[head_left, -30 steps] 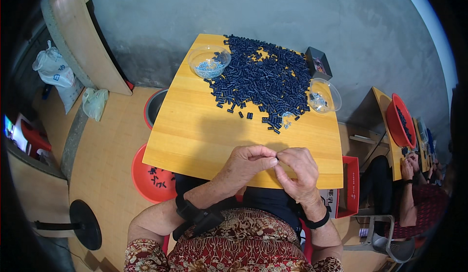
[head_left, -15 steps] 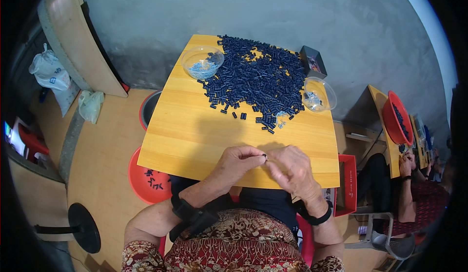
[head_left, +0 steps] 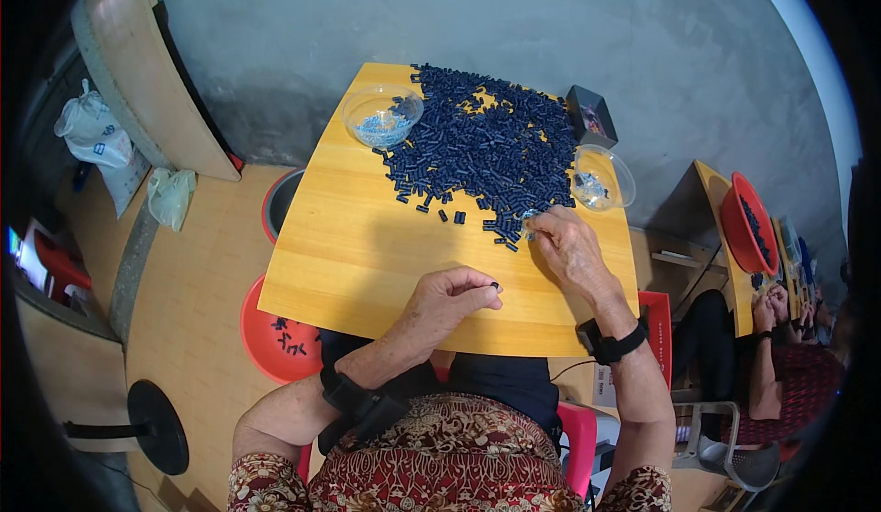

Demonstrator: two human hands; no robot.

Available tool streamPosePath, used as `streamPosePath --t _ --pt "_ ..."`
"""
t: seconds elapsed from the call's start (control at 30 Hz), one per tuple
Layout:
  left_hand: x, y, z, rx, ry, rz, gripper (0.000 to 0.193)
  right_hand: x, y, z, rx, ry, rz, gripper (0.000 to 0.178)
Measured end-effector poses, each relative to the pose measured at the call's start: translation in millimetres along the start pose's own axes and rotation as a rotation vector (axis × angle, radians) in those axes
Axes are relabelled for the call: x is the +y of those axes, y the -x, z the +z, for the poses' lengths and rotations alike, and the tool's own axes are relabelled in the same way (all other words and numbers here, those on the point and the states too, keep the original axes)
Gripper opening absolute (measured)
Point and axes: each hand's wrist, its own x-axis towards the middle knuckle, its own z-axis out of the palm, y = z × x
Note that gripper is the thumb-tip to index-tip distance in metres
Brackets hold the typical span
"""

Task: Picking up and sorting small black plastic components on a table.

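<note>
My left hand (head_left: 447,307) is closed in a pinch just above the near part of the table. Between its thumb and forefinger sits a small black plastic piece (head_left: 496,285), mostly covered by the fingers. Farther out and to the right, my right hand (head_left: 571,248) bends its fingertips together onto small shiny metal parts (head_left: 528,221). Those parts lie at the near right edge of a big pile of short black plastic pieces (head_left: 486,136). What the right fingertips grip, if anything, is hidden.
Clear bowls of small metal parts stand left (head_left: 381,127) and right (head_left: 601,186) of the pile. A black box (head_left: 590,113) sits behind the right bowl. Red basins (head_left: 266,342) stand beside the wooden table (head_left: 340,246). Another person (head_left: 771,374) works at the right.
My right hand has left my left hand and moved forward and right to the metal parts by the pile. My left hand has stayed in place with the black piece.
</note>
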Motion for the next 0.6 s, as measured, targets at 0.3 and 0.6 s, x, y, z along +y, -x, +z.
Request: streamPosePath --t 0.3,0.6 --pt "0 0 -2 0.007 -0.029 0.014 0.022 5 4 2 -0.081 0.016 -0.034 0.014" --pt "-1 -2 -2 0.015 -0.039 -0.018 0.021 8 11 -6 -0.043 -0.064 0.083 0.014"
